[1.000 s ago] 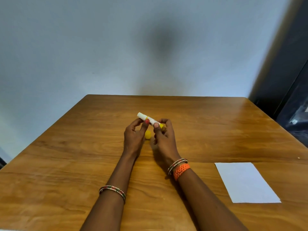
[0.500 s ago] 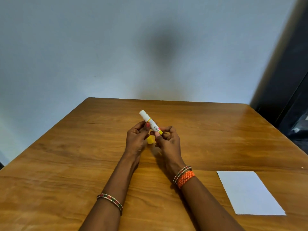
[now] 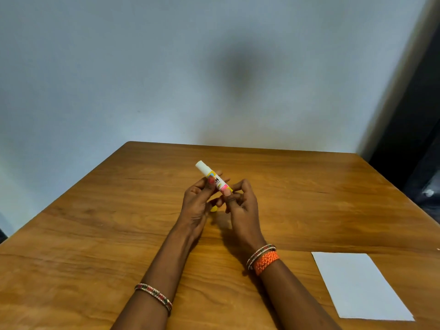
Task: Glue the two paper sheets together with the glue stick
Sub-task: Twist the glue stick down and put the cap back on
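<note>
A slim white glue stick with a yellow and pink label [image 3: 214, 178] was held tilted above the middle of the brown wooden worktop [image 3: 95, 234]. The left hand [image 3: 196, 206] pinched its barrel; the right hand [image 3: 240, 208] pinched its lower end. A small yellow object [image 3: 213, 209], mostly hidden between the hands, could not be identified. A white rectangular paper sheet [image 3: 357, 284] lay flat, well right of the glue stick, near the worktop's front edge.
</note>
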